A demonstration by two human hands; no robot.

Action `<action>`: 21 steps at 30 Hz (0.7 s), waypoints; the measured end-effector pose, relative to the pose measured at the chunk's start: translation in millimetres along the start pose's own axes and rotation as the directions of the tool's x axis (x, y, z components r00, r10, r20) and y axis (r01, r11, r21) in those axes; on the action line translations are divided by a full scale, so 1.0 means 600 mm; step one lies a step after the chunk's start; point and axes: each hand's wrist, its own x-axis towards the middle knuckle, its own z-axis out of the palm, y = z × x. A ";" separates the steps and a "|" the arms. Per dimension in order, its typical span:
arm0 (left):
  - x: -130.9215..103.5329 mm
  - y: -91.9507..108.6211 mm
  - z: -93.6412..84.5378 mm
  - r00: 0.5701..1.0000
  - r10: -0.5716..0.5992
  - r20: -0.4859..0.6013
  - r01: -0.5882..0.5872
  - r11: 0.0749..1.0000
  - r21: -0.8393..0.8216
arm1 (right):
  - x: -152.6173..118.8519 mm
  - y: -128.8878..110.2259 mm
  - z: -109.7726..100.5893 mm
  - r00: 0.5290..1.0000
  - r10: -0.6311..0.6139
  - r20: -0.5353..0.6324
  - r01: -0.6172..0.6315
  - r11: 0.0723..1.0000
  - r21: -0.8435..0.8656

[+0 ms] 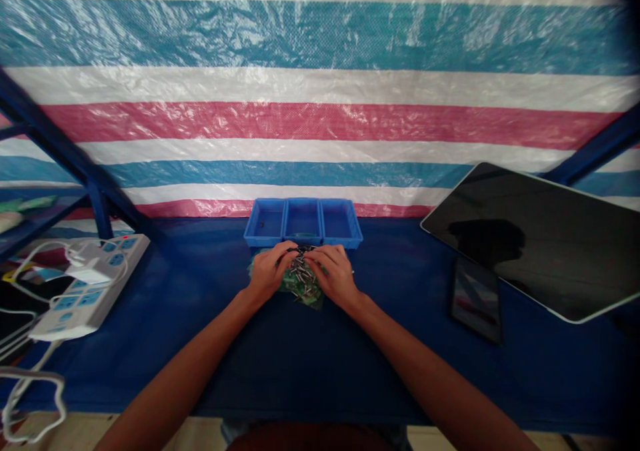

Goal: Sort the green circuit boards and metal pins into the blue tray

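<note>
A crumpled green plastic bag lies on the blue table, with a heap of small silver metal pieces that look like screws on top of it. My left hand rests on the bag's left side, fingers curled and closed at the top of the heap. From the right, my right hand reaches the same heap with its fingers bent together. Both sets of fingertips nearly meet at dark bits at the heap's far edge; what they pinch is too small to make out. Just beyond stands a blue three-compartment tray.
One tiny dark piece lies in the tray's left compartment. At right are a black-screened panel and a dark phone. A white power strip with cables is at left. A striped plastic sheet hangs behind the table.
</note>
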 end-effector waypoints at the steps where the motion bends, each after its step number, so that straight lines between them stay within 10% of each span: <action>1: 0.000 0.001 -0.001 1.000 0.001 0.007 -0.001 1.000 0.002 | -0.001 0.000 0.001 1.000 0.000 0.003 0.000 1.000 -0.001; 21: 0.011 0.013 -0.008 0.997 0.076 -0.020 -0.075 0.997 0.019 | -0.002 0.001 -0.002 0.989 0.122 -0.087 -0.125 0.992 -0.022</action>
